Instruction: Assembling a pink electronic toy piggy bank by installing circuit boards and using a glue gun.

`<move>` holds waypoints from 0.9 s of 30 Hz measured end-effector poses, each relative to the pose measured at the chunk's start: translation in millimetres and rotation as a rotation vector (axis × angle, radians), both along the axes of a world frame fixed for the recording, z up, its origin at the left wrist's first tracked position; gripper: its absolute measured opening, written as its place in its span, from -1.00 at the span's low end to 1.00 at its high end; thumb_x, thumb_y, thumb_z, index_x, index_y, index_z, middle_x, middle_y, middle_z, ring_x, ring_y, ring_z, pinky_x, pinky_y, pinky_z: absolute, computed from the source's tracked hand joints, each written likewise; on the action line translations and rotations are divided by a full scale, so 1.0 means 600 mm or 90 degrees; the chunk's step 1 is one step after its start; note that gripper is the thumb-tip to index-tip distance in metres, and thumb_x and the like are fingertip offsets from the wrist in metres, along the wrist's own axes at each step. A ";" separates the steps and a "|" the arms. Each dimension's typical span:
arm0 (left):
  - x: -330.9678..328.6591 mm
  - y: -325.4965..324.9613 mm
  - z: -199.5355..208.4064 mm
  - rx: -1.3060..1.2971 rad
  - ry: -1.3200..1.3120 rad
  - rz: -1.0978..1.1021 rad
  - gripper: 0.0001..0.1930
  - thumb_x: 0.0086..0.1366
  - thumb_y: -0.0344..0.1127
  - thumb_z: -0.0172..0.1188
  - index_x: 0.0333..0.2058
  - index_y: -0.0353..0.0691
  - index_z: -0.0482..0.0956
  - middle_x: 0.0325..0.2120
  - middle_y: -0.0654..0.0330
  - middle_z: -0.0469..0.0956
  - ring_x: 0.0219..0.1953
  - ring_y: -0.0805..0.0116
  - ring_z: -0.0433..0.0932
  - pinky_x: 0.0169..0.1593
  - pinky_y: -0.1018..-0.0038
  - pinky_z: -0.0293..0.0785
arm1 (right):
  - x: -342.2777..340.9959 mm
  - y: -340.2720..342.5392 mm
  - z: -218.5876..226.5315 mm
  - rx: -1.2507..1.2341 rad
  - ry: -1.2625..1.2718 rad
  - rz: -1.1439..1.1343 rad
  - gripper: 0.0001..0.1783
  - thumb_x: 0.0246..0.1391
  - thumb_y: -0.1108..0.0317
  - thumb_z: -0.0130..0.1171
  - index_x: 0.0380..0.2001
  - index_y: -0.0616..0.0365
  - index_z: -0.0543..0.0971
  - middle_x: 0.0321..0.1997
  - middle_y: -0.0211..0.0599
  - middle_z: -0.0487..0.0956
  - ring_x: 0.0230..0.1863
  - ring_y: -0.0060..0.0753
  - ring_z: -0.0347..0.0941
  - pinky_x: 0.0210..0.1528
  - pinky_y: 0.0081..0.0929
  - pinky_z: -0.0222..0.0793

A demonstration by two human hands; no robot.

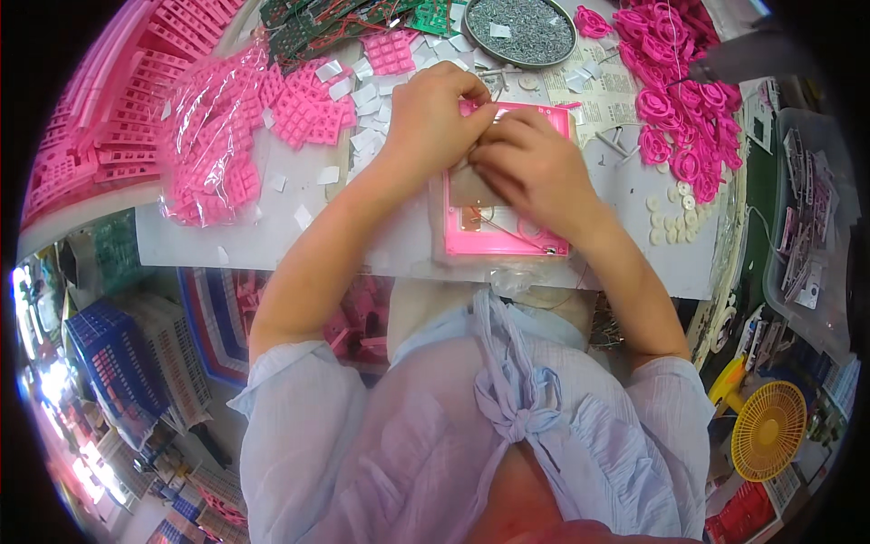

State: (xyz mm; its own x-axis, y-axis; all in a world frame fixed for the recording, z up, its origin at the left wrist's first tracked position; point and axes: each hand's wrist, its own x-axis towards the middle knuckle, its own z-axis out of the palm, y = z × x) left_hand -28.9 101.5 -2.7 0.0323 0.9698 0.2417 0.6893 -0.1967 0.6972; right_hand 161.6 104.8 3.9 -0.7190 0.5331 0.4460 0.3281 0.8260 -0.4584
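Observation:
A pink rectangular plastic housing [462,243] lies on the worktable in front of me, with a brownish-grey panel [468,192] and a thin red wire inside it. Over its far part, my left hand [441,116] is closed, thumb and fingertips pinched together. My right hand [536,165] meets it there, its fingers curled in over the housing. Whatever the fingertips pinch is hidden by the hands.
Bagged pink keypads [213,145] and loose pink keypads [313,104] lie to the left, among scattered white paper squares. Green circuit boards [326,27] and a round tray of small screws [469,27] stand behind. Pink parts [675,91] and white discs [675,222] are at right.

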 end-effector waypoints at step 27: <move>0.017 -0.021 0.029 0.074 0.075 -0.124 -0.90 0.17 -0.29 0.32 -0.39 -0.15 0.66 -0.45 0.31 0.54 -0.31 0.32 0.52 -0.04 0.29 0.20 | 0.050 -0.025 0.054 -0.044 -0.176 -0.095 -0.92 -0.04 0.42 0.27 -0.49 0.17 0.57 -0.42 -0.22 0.56 -0.28 -0.11 0.50 -0.23 -0.22 0.48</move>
